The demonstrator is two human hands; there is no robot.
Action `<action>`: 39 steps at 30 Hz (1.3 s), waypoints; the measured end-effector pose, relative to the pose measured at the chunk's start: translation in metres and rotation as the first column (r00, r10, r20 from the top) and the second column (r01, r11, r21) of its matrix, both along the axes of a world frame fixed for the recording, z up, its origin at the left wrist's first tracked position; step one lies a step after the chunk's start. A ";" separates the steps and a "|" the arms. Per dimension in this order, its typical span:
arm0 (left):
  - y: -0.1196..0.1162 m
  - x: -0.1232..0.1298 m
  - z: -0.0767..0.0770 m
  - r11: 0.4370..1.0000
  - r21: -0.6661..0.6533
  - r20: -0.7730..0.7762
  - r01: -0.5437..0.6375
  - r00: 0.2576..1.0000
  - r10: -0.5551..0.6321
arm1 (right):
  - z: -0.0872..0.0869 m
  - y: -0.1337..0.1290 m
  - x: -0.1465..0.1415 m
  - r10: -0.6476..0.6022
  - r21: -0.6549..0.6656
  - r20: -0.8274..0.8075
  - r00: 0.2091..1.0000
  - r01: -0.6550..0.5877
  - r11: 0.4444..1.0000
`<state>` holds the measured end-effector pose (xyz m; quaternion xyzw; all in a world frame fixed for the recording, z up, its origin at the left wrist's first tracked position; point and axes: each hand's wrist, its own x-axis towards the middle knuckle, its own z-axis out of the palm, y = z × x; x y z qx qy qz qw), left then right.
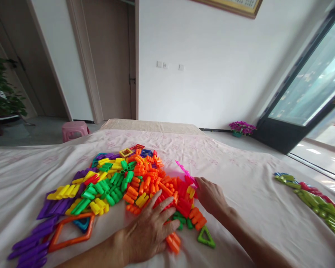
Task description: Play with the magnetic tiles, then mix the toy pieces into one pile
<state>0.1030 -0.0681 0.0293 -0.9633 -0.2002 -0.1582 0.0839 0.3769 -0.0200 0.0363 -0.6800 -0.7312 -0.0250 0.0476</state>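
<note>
Colourful plastic pieces (120, 183) on pale cloth (240, 182)

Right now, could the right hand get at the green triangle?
Probably yes: the green triangle lies on the cloth on the near side of the right hand, with nothing on top of it. That hand appears to hold a pink strip, though, which might need letting go first.

Bare left hand (146, 229), bare right hand (210, 194), slender fingers (164, 205), creased knuckles (151, 213), uncovered forearms (247, 236)
</note>
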 end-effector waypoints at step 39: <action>0.014 0.094 0.000 0.984 -0.012 -0.030 -0.175 0.984 0.175 | -0.055 0.073 0.013 0.040 0.060 -0.972 0.233 0.079 0.995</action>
